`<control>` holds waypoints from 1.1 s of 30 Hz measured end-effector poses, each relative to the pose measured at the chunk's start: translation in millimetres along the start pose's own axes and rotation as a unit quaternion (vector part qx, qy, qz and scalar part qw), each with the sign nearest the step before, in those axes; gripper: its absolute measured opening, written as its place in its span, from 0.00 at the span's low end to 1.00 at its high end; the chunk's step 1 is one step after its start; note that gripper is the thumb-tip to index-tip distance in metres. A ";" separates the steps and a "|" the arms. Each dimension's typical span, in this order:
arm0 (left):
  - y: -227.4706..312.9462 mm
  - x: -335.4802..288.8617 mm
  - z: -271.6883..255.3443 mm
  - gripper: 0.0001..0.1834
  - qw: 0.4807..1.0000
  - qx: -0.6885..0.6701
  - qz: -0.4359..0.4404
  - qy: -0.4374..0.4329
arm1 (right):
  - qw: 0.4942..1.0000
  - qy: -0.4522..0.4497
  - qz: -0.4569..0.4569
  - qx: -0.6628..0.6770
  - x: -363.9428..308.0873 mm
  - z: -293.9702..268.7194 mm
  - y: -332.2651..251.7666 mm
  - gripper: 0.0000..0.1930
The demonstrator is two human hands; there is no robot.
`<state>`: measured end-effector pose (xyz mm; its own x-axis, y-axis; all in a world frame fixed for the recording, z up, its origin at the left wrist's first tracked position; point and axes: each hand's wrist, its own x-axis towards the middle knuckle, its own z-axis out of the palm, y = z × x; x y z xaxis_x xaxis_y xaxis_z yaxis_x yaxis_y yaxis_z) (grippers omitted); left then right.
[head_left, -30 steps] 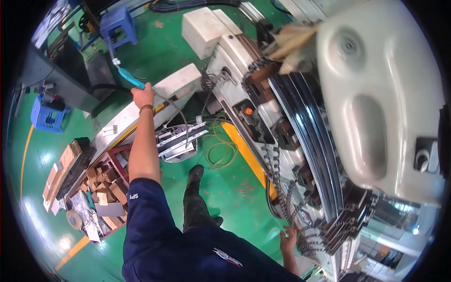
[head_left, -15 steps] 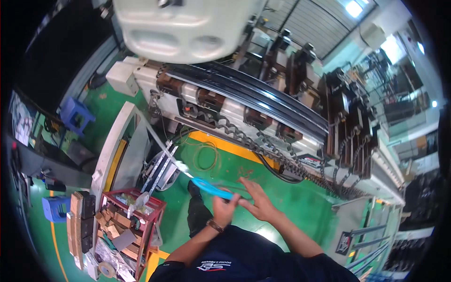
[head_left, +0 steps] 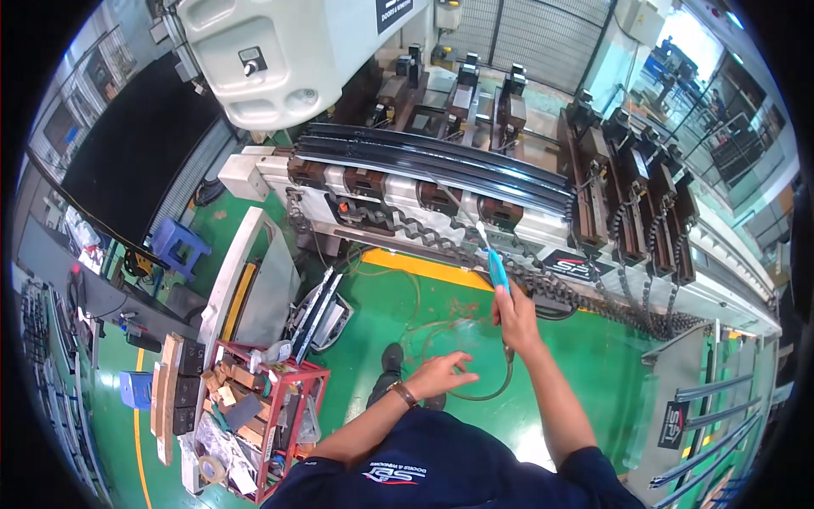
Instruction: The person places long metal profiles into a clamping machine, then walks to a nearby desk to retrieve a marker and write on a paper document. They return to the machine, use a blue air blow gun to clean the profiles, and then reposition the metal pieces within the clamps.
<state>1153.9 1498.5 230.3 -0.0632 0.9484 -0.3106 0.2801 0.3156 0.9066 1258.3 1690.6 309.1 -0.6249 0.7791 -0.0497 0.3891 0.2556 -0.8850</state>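
My right hand (head_left: 515, 318) grips a bright blue air blow gun (head_left: 497, 270) with a long thin nozzle. The nozzle points up and left toward long dark glossy profiles (head_left: 432, 159), which lie side by side along the machine bed. From below the fist a thin hose (head_left: 508, 375) curves down and loops over the green floor. My left hand (head_left: 439, 377) hangs in the air in front of my body, its fingers apart and nothing in them. A brown band circles the left wrist.
A pale machine head (head_left: 263, 68) stands over the left end of the bed. Dark clamps (head_left: 632, 191) and corrugated cable hoses (head_left: 424, 232) line the bed. At left, a red cart (head_left: 314, 373) holds wood blocks. A blue stool (head_left: 180, 246) stands farther back.
My right hand has swung the blow gun up and right, away from my left hand, turning its nozzle toward the profiles. My left hand no longer touches the gun. The view has shifted.
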 end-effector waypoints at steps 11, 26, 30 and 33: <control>-291.0 -99.1 -20.8 0.34 0.938 -0.002 -0.265 0.222 | 0.994 -0.049 -0.041 0.088 90.5 84.3 -66.0 0.25; -442.8 -175.0 -73.2 0.23 0.841 -0.147 -0.463 0.240 | 0.995 -0.019 -0.021 0.095 196.7 137.8 -120.4 0.25; -437.6 -136.0 -112.1 0.26 0.834 -0.298 -0.356 0.297 | 0.996 -0.024 -0.029 0.079 222.5 156.8 -131.8 0.25; -400.0 -112.8 -145.6 0.32 0.811 -0.347 -0.356 0.308 | 0.997 -0.037 -0.021 0.063 221.8 163.2 -140.5 0.25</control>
<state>909.5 1269.7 -55.7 -0.4981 0.2860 -0.8186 -0.6308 0.5283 0.5684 954.6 1734.0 346.9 -0.6886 0.7241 -0.0403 0.2763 0.2106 -0.9377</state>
